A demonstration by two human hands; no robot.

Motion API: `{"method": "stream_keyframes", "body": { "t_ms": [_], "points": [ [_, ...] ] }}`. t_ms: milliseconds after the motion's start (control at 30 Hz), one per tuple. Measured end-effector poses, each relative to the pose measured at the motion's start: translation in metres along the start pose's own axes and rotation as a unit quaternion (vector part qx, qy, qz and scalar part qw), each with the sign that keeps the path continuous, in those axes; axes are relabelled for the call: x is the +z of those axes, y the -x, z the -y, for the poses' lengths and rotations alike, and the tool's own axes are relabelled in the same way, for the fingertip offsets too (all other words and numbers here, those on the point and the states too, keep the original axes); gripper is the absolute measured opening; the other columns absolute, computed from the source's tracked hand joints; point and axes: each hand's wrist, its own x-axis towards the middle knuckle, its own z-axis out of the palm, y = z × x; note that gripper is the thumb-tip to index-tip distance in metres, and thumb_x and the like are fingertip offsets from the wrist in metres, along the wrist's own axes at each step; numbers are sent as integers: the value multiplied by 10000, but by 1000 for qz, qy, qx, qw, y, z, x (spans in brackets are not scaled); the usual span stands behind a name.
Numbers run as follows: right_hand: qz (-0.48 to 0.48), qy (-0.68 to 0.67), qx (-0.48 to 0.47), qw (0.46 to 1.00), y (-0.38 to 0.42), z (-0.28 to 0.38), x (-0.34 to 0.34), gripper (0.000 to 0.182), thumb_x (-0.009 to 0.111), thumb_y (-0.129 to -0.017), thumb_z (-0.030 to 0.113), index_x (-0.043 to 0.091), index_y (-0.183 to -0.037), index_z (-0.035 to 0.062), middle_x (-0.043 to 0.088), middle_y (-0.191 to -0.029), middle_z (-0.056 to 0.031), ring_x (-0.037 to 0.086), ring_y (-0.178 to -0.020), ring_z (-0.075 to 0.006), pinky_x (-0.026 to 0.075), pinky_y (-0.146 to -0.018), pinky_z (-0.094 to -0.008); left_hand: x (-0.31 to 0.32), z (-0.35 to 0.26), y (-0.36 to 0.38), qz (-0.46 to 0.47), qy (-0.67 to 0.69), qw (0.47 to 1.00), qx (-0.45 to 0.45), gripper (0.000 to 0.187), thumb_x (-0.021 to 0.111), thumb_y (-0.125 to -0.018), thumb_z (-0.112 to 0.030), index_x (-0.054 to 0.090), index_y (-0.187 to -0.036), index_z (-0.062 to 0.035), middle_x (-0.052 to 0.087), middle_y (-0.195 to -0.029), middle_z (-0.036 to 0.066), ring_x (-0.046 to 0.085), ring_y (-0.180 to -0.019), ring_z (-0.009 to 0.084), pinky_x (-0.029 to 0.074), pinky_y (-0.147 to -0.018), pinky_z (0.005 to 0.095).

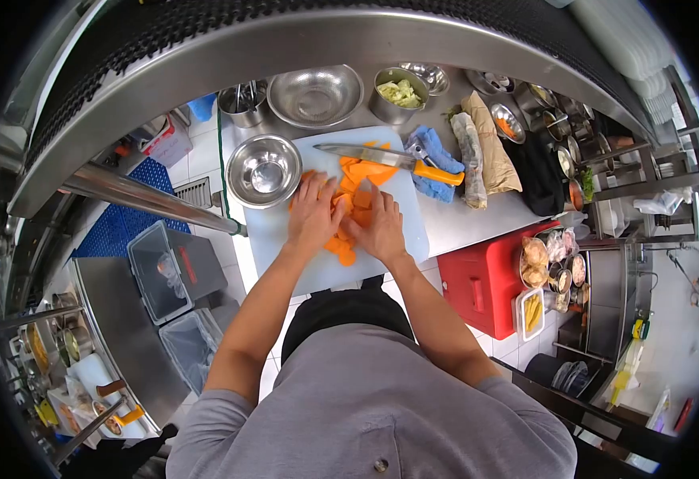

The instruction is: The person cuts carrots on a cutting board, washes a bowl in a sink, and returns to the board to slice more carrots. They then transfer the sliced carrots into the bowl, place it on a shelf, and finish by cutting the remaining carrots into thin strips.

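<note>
Orange slices [347, 253] lie in a loose pile on the white cutting board [281, 267]. My left hand [313, 213] rests on the pile's left side, its fingers spread. Across from it, my right hand [377, 223] touches the slices from the right, fingers apart. Both thumbs point inward over the pile. Beyond my hands, a knife [377, 155] with a yellow handle lies across larger orange pieces, its handle reaching past the board's right edge. An empty steel bowl [264, 171] sits at the board's upper left corner.
Behind the board are a perforated steel bowl [315, 96] and a pot of chopped greens [399, 94]. Blue cloth [436, 164] and wrapped packages [489, 144] lie to the right. A red container [477, 279] stands below the counter's right side. A metal shelf edge [317, 36] crosses overhead.
</note>
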Motion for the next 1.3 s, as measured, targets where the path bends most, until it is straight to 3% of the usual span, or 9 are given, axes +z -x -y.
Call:
{"method": "stream_keyframes", "body": {
  "t_ms": [133, 200, 400, 633, 733, 800, 900, 1133, 1300],
  "points": [
    [-18, 61, 25, 998, -12, 2, 24, 781, 778, -757, 373, 464, -1389, 40, 486, -1272, -208, 489, -1163, -389, 423, -951, -503, 15, 4, -16, 3, -43, 997, -56, 475, 614, -915, -304, 568, -1332, -81, 526, -1310, 151, 474, -1241, 348, 403, -1055, 472],
    [-33, 65, 5, 997, -19, 2, 31, 817, 732, -785, 439, 439, -1394, -21, 480, -1243, -200, 472, -1158, -368, 402, -950, -484, 10, -1, -28, 76, -16, 991, -107, 515, 628, -907, -315, 550, -1356, -76, 525, -1317, 153, 490, -1220, 345, 412, -1048, 462],
    [7, 51, 51, 997, -31, 9, 25, 809, 726, -783, 444, 442, -1389, -11, 485, -1196, -200, 483, -1124, -370, 399, -938, -486, 10, -10, -68, 183, 2, 969, -166, 466, 700, -842, -343, 612, -1243, -123, 590, -1230, 96, 515, -1185, 329, 414, -1005, 491],
    [54, 9, 44, 998, -31, 1, 11, 813, 768, -749, 428, 452, -1388, 36, 489, -1232, -199, 495, -1137, -373, 402, -959, -488, 12, -1, -57, 202, 7, 974, -98, 401, 710, -824, -319, 630, -1170, -133, 607, -1192, 88, 516, -1182, 340, 396, -1024, 482],
    [62, 20, -32, 997, -18, -8, 5, 826, 782, -731, 434, 453, -1394, 68, 488, -1253, -188, 493, -1147, -370, 399, -977, -485, -15, 5, -40, 293, 43, 953, -60, 393, 700, -833, -310, 629, -1178, -135, 604, -1190, 88, 508, -1196, 343, 389, -1039, 477],
    [69, 21, -54, 996, -13, -9, 2, 857, 786, -721, 446, 443, -1398, 48, 488, -1260, -170, 484, -1158, -360, 394, -986, -484, -16, 11, -21, 219, 67, 973, -8, 417, 683, -849, -313, 614, -1209, -115, 581, -1222, 92, 496, -1213, 341, 383, -1049, 480],
    [63, 77, -28, 995, -11, 10, 2, 869, 785, -715, 468, 447, -1384, 29, 492, -1264, -156, 472, -1169, -340, 384, -989, -472, -9, 9, -2, 87, -3, 995, -55, 421, 658, -873, -302, 596, -1229, -88, 550, -1267, 100, 484, -1229, 341, 378, -1051, 488],
    [11, 93, -60, 994, -6, 15, 28, 757, 746, -755, 439, 475, -1306, -5, 499, -1255, -169, 464, -1160, -339, 369, -984, -451, 0, 12, 11, 36, 16, 996, -84, 374, 586, -927, -263, 598, -1252, -80, 535, -1280, 124, 488, -1201, 342, 377, -1034, 493],
    [3, 91, -40, 995, -11, 22, 47, 525, 652, -855, 331, 510, -1228, -11, 543, -1159, -188, 495, -1092, -371, 386, -935, -472, 9, 10, 10, 5, 10, 995, -96, 348, 537, -942, -303, 662, -1163, -65, 586, -1132, 117, 524, -1124, 331, 395, -1004, 486]
  ]
}}
